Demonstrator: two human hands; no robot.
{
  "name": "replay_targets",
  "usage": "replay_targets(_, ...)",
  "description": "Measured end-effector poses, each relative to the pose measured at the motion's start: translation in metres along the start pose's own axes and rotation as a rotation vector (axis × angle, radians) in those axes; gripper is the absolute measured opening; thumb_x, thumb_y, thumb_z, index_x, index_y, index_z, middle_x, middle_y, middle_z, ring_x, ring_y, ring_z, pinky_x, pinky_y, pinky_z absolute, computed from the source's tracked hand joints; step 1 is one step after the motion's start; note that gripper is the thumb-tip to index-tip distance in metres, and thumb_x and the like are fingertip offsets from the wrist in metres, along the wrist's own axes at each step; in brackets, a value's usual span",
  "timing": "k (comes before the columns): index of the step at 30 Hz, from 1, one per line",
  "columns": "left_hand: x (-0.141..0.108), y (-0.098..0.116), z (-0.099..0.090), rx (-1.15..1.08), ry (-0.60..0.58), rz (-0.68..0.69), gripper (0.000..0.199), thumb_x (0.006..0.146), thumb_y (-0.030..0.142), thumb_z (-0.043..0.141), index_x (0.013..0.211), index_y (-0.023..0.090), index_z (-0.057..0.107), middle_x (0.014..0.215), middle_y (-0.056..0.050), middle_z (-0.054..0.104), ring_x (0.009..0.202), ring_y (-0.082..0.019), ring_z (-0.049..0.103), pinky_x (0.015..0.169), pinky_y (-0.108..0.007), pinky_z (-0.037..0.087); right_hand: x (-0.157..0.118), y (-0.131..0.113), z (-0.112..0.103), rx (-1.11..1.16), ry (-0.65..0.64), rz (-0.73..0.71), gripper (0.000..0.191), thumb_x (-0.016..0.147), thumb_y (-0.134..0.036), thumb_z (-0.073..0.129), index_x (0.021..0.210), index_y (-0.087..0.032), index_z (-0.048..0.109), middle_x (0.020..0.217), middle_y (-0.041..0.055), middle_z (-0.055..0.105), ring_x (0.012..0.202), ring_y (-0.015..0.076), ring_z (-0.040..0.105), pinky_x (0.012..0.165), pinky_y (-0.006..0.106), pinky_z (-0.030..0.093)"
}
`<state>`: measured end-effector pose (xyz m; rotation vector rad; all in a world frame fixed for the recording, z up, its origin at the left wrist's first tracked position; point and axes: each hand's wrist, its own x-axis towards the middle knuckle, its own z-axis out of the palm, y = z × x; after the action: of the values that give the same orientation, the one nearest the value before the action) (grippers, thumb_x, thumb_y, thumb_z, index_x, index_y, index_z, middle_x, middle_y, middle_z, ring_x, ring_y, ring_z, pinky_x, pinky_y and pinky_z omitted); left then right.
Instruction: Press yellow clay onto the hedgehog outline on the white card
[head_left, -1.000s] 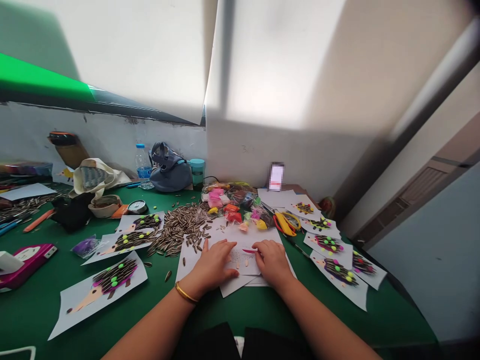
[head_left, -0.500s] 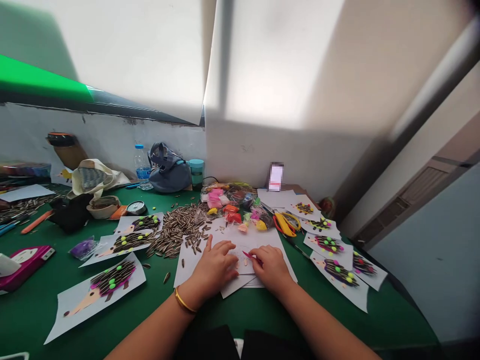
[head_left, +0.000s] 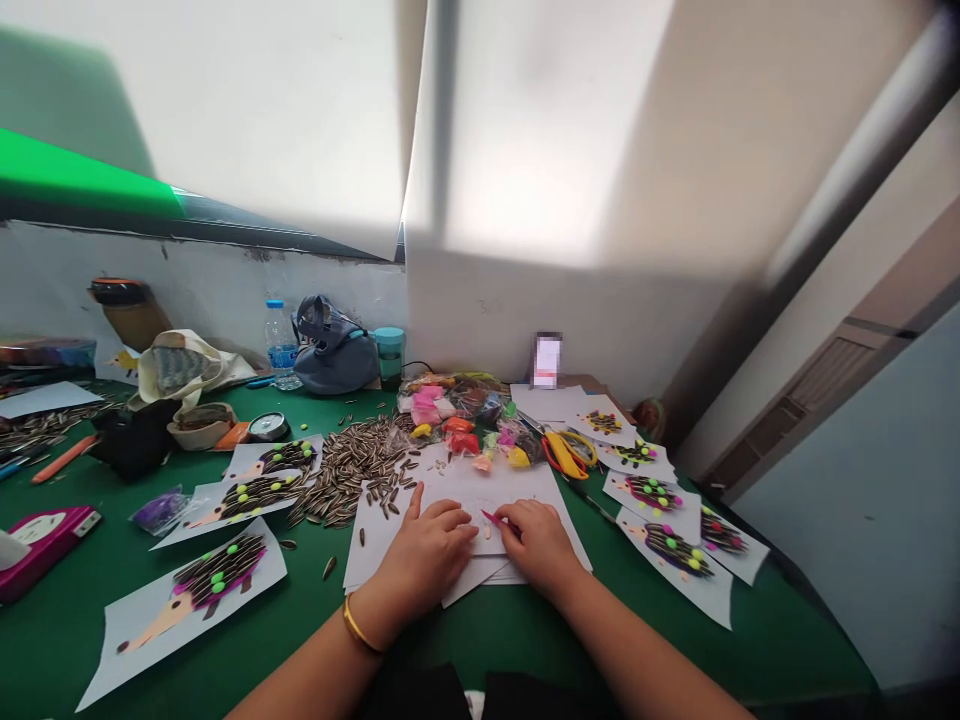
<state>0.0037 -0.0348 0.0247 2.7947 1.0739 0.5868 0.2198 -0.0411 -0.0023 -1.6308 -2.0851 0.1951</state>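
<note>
My right hand (head_left: 538,545) pinches a thin pink pointed tool (head_left: 491,518), its tip over the white paper (head_left: 536,483) in front of me. Small peach-coloured clay pieces (head_left: 487,532) lie just under the tip. On the left side of the same paper lies my left hand (head_left: 426,548), open, its fingers stretched flat and its thumb apart. It holds nothing that I can see. Faint pencil lines show between the hands, partly covered by the fingers. Sunflower seeds (head_left: 349,470) are heaped beyond my left hand, some spilling onto the paper.
Bags of coloured clay (head_left: 459,425) sit behind the paper, with yellow-handled scissors (head_left: 568,455) to their right. Finished hedgehog cards lie on the left (head_left: 187,610) and right (head_left: 675,560). A propped phone (head_left: 548,360), a water bottle (head_left: 280,345) and a blue bag (head_left: 337,355) stand by the wall.
The camera view has shifted slightly. Both hands stay over the paper, and the pink tool remains in my right hand with its tip at nearly the same spot.
</note>
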Motion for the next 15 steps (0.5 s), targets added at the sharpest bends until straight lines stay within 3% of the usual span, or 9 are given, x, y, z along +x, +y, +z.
replay_targets(6, 0.0, -0.002, 0.002, -0.1, -0.06, 0.046, 0.018, 0.084, 0.02, 0.057, 0.094, 0.03, 0.069, 0.103, 0.002, 0.072, 0.119, -0.022, 0.056, 0.117, -0.055, -0.008, 0.001, 0.001, 0.0, 0.019, 0.007, 0.011, 0.019, 0.089, -0.02, 0.052, 0.097, -0.025, 0.069, 0.089, 0.0014, 0.07, 0.087, 0.0181, 0.06, 0.08, 0.03, 0.035)
replay_targets(10, 0.0, -0.003, 0.002, -0.134, -0.071, 0.027, 0.02, 0.085, 0.02, 0.058, 0.097, 0.031, 0.069, 0.104, 0.002, 0.072, 0.122, -0.022, 0.054, 0.117, -0.055, -0.006, 0.003, 0.004, -0.002, 0.004, 0.034, 0.044, 0.022, 0.091, -0.022, 0.05, 0.102, -0.026, 0.068, 0.093, 0.0017, 0.069, 0.091, 0.0181, 0.06, 0.083, 0.03, 0.035)
replay_targets(15, 0.003, -0.007, 0.0, -0.225, -0.069, -0.051, 0.024, 0.087, 0.025, 0.057, 0.108, 0.03, 0.068, 0.115, -0.002, 0.07, 0.117, -0.021, 0.058, 0.117, -0.056, 0.01, 0.008, 0.015, -0.005, -0.01, 0.035, 0.087, 0.024, 0.094, -0.03, 0.048, 0.102, -0.03, 0.071, 0.096, 0.0021, 0.068, 0.098, 0.0192, 0.059, 0.087, 0.032, 0.036)
